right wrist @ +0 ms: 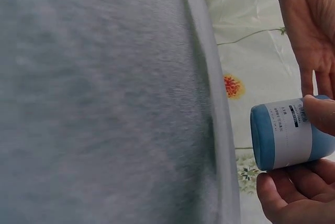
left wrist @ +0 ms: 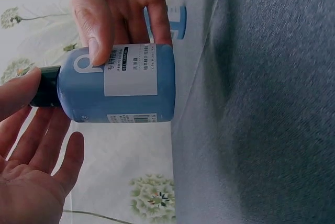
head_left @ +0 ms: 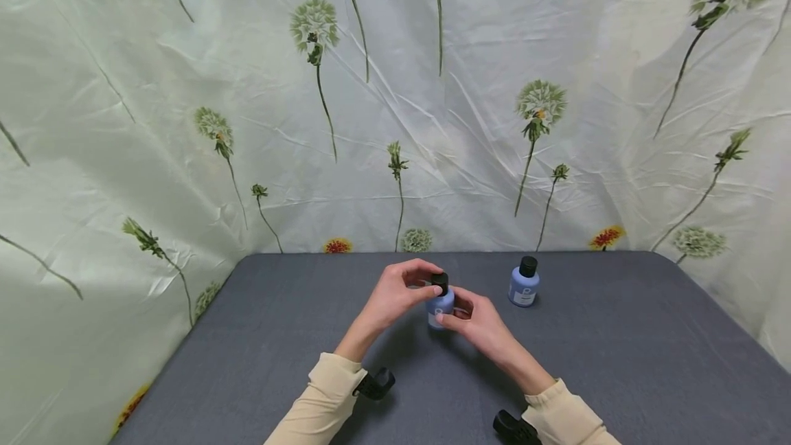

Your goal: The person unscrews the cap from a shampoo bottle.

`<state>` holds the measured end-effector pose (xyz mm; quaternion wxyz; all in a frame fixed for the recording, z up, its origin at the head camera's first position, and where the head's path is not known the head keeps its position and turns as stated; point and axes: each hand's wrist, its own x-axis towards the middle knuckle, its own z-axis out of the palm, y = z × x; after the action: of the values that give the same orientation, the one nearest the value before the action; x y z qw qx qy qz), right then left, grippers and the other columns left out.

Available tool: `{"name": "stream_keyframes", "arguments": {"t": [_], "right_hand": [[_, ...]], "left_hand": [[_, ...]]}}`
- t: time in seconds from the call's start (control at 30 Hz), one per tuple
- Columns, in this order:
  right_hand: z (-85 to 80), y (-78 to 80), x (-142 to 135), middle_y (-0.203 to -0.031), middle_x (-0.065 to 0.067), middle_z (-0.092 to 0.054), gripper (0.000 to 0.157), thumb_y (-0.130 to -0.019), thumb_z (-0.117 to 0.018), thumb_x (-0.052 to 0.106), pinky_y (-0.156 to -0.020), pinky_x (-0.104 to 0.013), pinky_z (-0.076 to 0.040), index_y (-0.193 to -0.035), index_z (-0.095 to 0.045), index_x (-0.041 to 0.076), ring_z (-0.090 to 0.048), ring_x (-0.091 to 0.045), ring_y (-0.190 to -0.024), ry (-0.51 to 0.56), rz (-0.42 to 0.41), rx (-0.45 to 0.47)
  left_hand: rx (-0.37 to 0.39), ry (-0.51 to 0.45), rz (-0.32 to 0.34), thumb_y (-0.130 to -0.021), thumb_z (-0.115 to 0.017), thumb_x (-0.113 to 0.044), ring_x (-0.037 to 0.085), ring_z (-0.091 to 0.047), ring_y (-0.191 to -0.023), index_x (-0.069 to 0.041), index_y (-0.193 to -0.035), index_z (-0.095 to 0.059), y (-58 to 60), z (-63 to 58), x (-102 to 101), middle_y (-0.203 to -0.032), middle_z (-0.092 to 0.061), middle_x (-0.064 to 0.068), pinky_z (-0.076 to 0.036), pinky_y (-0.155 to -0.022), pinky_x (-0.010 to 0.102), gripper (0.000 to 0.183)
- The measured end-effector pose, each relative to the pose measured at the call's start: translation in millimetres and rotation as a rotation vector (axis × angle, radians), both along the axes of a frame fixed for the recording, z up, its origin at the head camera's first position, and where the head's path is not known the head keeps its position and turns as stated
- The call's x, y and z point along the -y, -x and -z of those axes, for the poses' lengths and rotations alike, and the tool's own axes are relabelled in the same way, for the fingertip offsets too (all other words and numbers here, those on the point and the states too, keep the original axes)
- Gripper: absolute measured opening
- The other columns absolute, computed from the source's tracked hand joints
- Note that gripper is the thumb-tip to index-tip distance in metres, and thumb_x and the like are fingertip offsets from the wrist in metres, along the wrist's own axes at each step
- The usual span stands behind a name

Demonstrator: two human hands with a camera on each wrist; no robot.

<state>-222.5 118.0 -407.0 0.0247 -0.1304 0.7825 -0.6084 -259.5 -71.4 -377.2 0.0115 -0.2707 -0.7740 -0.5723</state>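
Observation:
A small blue bottle (head_left: 440, 305) with a white label is held between both hands near the table's middle. Its black cap (left wrist: 48, 86) is pinched by thumb and fingers of my left hand (head_left: 402, 288). Lower down, my right hand (head_left: 480, 325) grips the bottle's body, thumb across the label side and fingers behind. In the right wrist view the label (right wrist: 289, 132) and the bottle's base show, while the cap lies outside the frame.
A second blue bottle (head_left: 524, 284) with a black cap stands upright to the right, near the back of the grey-covered table (head_left: 247, 362). Behind the table hangs a pale curtain (head_left: 457, 122) printed with dandelions.

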Motion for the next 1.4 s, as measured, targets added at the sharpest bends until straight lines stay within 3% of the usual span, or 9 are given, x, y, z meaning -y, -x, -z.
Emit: {"name": "stream_keyframes", "arguments": {"t": [0.43, 0.73, 0.9, 1.03, 1.17, 1.4], "right_hand": [[4.7, -8.0, -3.3, -0.124, -0.018, -0.063, 0.056, -0.088, -0.075, 0.013, -0.086, -0.038, -0.053, -0.137, -0.053, -0.001, -0.063, -0.029, -0.11, -0.01, -0.004, 0.022], [4.1, -19.2, -5.8, -0.124, -0.018, -0.063, 0.055, -0.088, -0.076, 0.014, -0.088, -0.04, -0.053, -0.136, -0.054, -0.001, -0.063, -0.029, -0.111, -0.003, -0.008, 0.011], [-0.1, -26.1, -8.3, -0.125, -0.016, -0.063, 0.057, -0.086, -0.077, 0.014, -0.091, -0.044, -0.051, -0.136, -0.054, -0.002, -0.061, -0.03, -0.114, -0.041, 0.019, 0.003], [-2.7, -29.4, -10.6, -0.125, -0.016, -0.063, 0.057, -0.085, -0.078, 0.015, -0.094, -0.047, -0.049, -0.135, -0.055, -0.002, -0.061, -0.031, -0.114, -0.075, 0.034, -0.001], [-2.8, -32.1, -11.9, -0.125, -0.016, -0.063, 0.057, -0.085, -0.078, 0.016, -0.092, -0.045, -0.05, -0.135, -0.056, 0.0, -0.062, -0.031, -0.113, -0.087, 0.028, 0.023], [-3.1, -35.8, -17.0, -0.127, -0.018, -0.061, 0.057, -0.087, -0.075, 0.016, -0.095, -0.048, -0.048, -0.137, -0.053, -0.003, -0.06, -0.032, -0.115, -0.088, -0.018, 0.002]], "left_hand": [[0.004, 0.02, 0.006, -0.087, -0.077, -0.017, 0.014, -0.063, -0.097, -0.02, -0.11, -0.073, -12.0, 1.4, -1.5, -0.107, -0.068, -0.006, -0.051, -0.087, 0.038, 0.023], [0.033, 0.007, 0.01, -0.088, -0.075, -0.01, 0.021, -0.063, -0.099, -0.015, -0.112, -0.072, -22.3, 2.5, -4.1, -0.109, -0.068, -0.001, -0.05, -0.087, 0.042, 0.025], [0.042, -0.006, 0.032, -0.088, -0.074, -0.005, 0.027, -0.063, -0.099, -0.006, -0.113, -0.071, -36.7, -11.4, -5.2, -0.109, -0.068, 0.006, -0.049, -0.087, 0.046, 0.025], [0.05, -0.013, 0.041, -0.088, -0.074, -0.005, 0.024, -0.063, -0.097, -0.005, -0.112, -0.071, -48.7, -23.7, -5.0, -0.108, -0.068, 0.006, -0.05, -0.087, 0.044, 0.024], [0.067, -0.014, 0.041, -0.088, -0.074, -0.005, 0.022, -0.064, -0.095, -0.006, -0.111, -0.071, -52.7, -24.5, -4.8, -0.108, -0.068, 0.005, -0.051, -0.084, 0.039, 0.023], [0.052, -0.032, 0.055, -0.088, -0.073, -0.002, 0.022, -0.064, -0.096, -0.007, -0.115, -0.069, -55.3, -21.9, -6.5, -0.111, -0.068, 0.007, -0.05, -0.087, 0.045, 0.028]]}}
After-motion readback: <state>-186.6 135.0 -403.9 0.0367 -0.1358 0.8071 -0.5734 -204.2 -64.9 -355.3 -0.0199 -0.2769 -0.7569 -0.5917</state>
